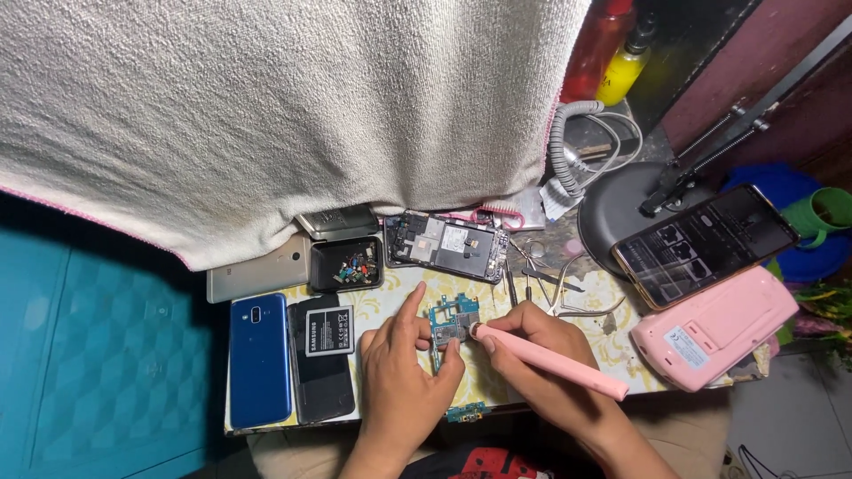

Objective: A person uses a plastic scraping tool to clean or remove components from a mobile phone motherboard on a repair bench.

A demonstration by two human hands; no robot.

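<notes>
Two hands meet over a small green circuit board near the front edge of the tabletop. The left hand lies flat-ish on the patterned cover, its fingers pinching the board's left side and lower edge — closed on it, steadying it. The right hand grips a pink pen-shaped tool, fingers wrapped shut around the barrel close to its tip. The tool's long axis runs from lower right up to upper left, and its tip touches the board's right edge, so the board lies just left of and slightly above the right fingers. The board itself stands longer front-to-back than side-to-side. The left hand is the nearer of the two, already in contact along the board's body; the right reaches it only through the tool.

Just behind the board sits an opened phone body with its insides showing, and beside that a small black tray of tiny parts. To the left lie a blue phone and a black phone with a battery on it. Tweezers rest to the right, near a pink device and a lit phone on a stand. A white towel hangs over the back.
</notes>
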